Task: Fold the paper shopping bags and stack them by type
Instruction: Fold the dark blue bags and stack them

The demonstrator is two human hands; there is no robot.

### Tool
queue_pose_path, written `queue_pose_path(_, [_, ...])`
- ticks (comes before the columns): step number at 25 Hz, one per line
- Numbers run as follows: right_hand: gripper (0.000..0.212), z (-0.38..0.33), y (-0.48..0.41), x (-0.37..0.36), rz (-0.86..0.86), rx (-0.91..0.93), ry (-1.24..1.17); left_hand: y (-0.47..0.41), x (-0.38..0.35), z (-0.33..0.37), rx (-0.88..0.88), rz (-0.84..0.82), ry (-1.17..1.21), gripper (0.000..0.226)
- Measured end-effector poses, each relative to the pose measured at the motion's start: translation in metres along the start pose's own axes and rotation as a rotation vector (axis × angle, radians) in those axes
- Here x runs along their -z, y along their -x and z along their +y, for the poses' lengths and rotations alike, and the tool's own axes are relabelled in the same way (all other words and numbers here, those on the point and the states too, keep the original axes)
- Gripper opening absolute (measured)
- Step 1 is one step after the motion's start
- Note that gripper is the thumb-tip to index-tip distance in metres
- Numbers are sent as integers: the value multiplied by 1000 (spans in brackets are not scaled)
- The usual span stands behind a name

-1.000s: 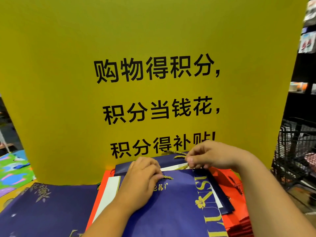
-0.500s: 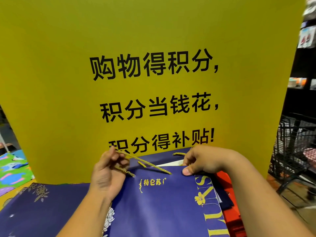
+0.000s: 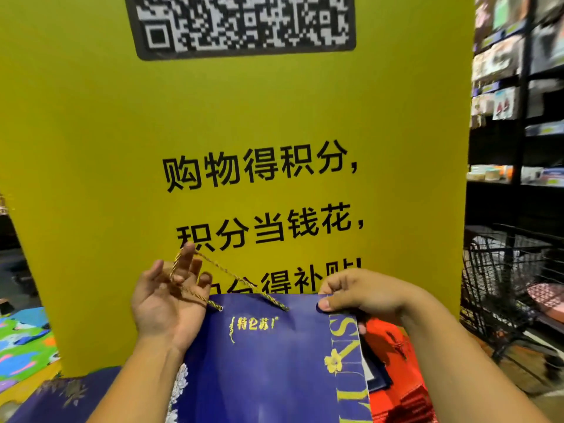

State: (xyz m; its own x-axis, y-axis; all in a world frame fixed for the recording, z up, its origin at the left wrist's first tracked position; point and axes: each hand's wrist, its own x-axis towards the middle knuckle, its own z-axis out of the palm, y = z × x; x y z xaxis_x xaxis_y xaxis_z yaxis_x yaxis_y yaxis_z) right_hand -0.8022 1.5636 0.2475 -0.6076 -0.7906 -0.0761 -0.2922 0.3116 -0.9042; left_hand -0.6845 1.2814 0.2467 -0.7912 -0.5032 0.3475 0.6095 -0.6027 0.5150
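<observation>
Navy bag (image 3: 268, 361): likely light, stiff. Right hand (image 3: 366, 296) pinches rim at 3 o'clock; left hand (image 3: 166, 300), fingers spread, hooks cord (image 3: 232, 274).

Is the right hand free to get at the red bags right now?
Probably not yet: the right hand pinches the top corner of the navy bag. The red bags lie partly bare just below it, so letting go should clear the way.

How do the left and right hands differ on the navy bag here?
The left hand is palm-up, fingers spread, the gold cord handle looped over them; the right hand is curled. The left hand carries cord; the right hand pinches a top corner of the navy bag. Both sit at its top edge.
</observation>
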Motion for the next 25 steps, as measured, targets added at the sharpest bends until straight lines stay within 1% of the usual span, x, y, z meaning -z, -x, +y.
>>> queue_pose_path(1, [17, -3, 7, 2, 47, 39, -146, -3, -11, 5, -12, 4, -189, 26])
queue_pose_path(2, [15, -6, 15, 3, 118, 68, -291, -5, -21, 8, -38, 18, -481, 25])
queue_pose_path(3, [12, -10, 22, 3, 209, 89, -419, -6, -31, 10, -78, 36, -797, 29])
queue_pose_path(4, [7, -17, 30, 3, 316, 106, -523, -2, -43, 12, -111, 44, -1057, 39])
queue_pose_path(5, [5, -25, 38, 2, 418, 122, -612, 6, -52, 14, -118, 29, -1215, 50])
queue_pose_path(6, [8, -35, 46, 2, 506, 149, -676, 15, -63, 18, -94, -18, -1264, 62])
queue_pose_path(7, [12, -45, 53, 3, 588, 190, -712, 27, -73, 20, -26, -120, -1250, 74])
queue_pose_path(9, [23, -73, 67, 2, 679, 299, -722, 57, -95, 24, 136, -439, -1291, 89])
queue_pose_path(10, [26, -88, 74, 0, 674, 342, -705, 72, -106, 27, 197, -599, -1363, 92])
queue_pose_path(11, [23, -103, 80, -4, 652, 360, -679, 84, -120, 31, 223, -720, -1425, 92])
queue_pose_path(12, [20, -118, 86, -9, 620, 361, -656, 95, -134, 36, 225, -800, -1465, 95])
queue_pose_path(13, [20, -132, 90, -14, 579, 356, -635, 103, -146, 44, 235, -858, -1473, 99])
queue_pose_path(14, [24, -144, 93, -20, 536, 351, -622, 110, -159, 54, 260, -892, -1453, 99])
queue_pose_path(15, [27, -153, 93, -24, 494, 344, -612, 114, -169, 64, 289, -893, -1435, 88])
queue_pose_path(16, [30, -161, 92, -30, 448, 332, -595, 116, -176, 72, 280, -878, -1450, 72])
queue_pose_path(17, [35, -166, 89, -34, 400, 314, -566, 116, -177, 78, 215, -835, -1533, 57])
queue_pose_path(19, [35, -172, 84, -42, 362, 269, -424, 111, -172, 86, -19, -645, -1813, 33])
queue_pose_path(20, [33, -170, 82, -44, 383, 264, -309, 108, -165, 88, -116, -537, -1839, 23])
queue_pose_path(21, [31, -168, 82, -45, 411, 264, -180, 105, -155, 92, -162, -440, -1745, 19])
queue_pose_path(22, [31, -163, 82, -46, 424, 256, -44, 104, -147, 98, -151, -351, -1556, 20])
queue_pose_path(23, [30, -155, 81, -47, 421, 239, 73, 103, -141, 107, -124, -248, -1315, 22])
queue_pose_path(24, [30, -145, 78, -48, 419, 221, 148, 102, -133, 119, -110, -145, -1110, 22])
queue_pose_path(25, [34, -134, 74, -49, 450, 209, 192, 98, -125, 129, -101, -65, -991, 21])
